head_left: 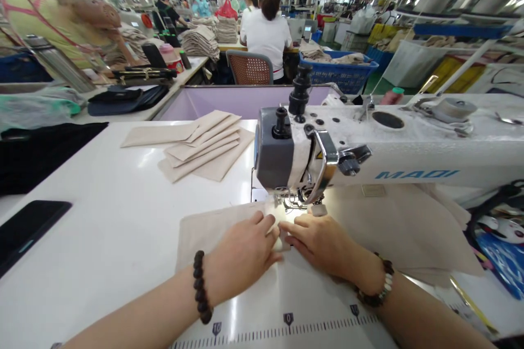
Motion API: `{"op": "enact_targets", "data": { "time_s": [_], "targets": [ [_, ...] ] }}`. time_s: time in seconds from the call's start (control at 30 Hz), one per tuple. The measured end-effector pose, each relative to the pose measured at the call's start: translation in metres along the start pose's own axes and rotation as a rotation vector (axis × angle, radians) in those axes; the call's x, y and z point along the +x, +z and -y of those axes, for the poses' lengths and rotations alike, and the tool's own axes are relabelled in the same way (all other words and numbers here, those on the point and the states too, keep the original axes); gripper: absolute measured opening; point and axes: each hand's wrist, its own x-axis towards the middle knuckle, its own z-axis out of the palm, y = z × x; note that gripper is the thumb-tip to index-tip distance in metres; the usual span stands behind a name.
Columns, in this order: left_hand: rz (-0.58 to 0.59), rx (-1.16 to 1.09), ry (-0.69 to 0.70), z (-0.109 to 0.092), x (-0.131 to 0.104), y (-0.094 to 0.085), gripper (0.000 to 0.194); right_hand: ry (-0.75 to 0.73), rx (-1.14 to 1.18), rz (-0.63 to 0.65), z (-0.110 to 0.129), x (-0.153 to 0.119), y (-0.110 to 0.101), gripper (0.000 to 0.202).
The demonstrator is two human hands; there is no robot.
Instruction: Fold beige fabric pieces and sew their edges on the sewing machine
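One left hand (241, 256) and one right hand (327, 242), fingers half-curled, rest at beige fabric (208, 232) near the frame's center, below a sewing machine (393, 147); whether either grip pinches it is unclear.

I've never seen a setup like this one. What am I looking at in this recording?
This single picture comes from a camera worn on a person's head, looking forward and down; there is no robot. The bare left hand lies on a beige cloth piece; the right hand is beside it, fingertips close to the needle area of a sewing machine. How firmly either grips is hard to tell. On the white table lie a loose pile of folded cloth pieces and a black phone; a wide sheet of cloth lies under the machine, on the right.
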Motion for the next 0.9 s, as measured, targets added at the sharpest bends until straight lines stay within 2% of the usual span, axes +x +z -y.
{"op": "enact_targets", "data": {
  "time_s": [0.17, 0.33, 0.57, 0.77, 0.9],
  "targets": [
    [0.007, -0.039, 0.117, -0.003, -0.005, 0.005, 0.014, -0.1, 0.002, 0.051, -0.004, -0.005, 0.0, 0.026],
    [0.009, -0.115, 0.139, 0.0, -0.005, 0.004, 0.016, -0.155, -0.014, 0.026, -0.006, -0.007, 0.002, 0.029],
    [-0.03, -0.131, 0.137, 0.004, -0.002, 0.004, 0.018, -0.061, -0.024, -0.036, -0.003, -0.003, 0.005, 0.023],
    [-0.072, -0.085, 0.13, 0.016, 0.006, 0.009, 0.024, 0.068, -0.047, 0.013, 0.002, 0.001, 0.003, 0.021],
    [-0.128, -0.096, 0.097, 0.026, 0.013, 0.013, 0.025, 0.103, -0.084, -0.053, 0.003, 0.003, 0.006, 0.022]
  ]
}}
